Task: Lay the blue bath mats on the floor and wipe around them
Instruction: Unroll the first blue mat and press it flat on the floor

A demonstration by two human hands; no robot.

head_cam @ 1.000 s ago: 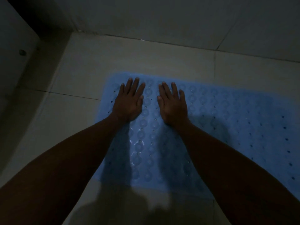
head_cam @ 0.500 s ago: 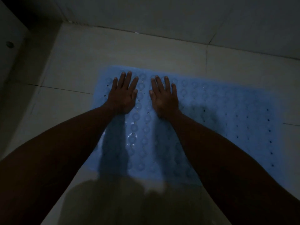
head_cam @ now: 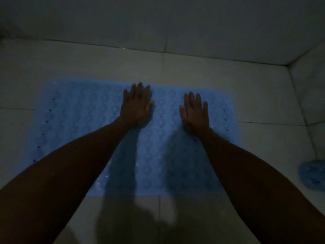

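A blue bath mat (head_cam: 79, 120) with rows of round bumps and small holes lies flat on the pale tiled floor (head_cam: 263, 95). My left hand (head_cam: 136, 105) rests palm down on the mat near its far edge, about the middle. My right hand (head_cam: 195, 111) presses flat on the mat close to its right end. Both hands have the fingers spread and hold nothing. A second blue mat (head_cam: 313, 175) lies bunched at the right edge of the view. The room is dim.
A tiled wall (head_cam: 158, 20) runs along the far side of the floor and meets another wall (head_cam: 313, 88) at the right corner. My shadow falls on the tiles in front of the mat.
The view and both hands have shifted from the mat's left end toward its right end. The hands are now farther apart. The second mat has come into view at the right.
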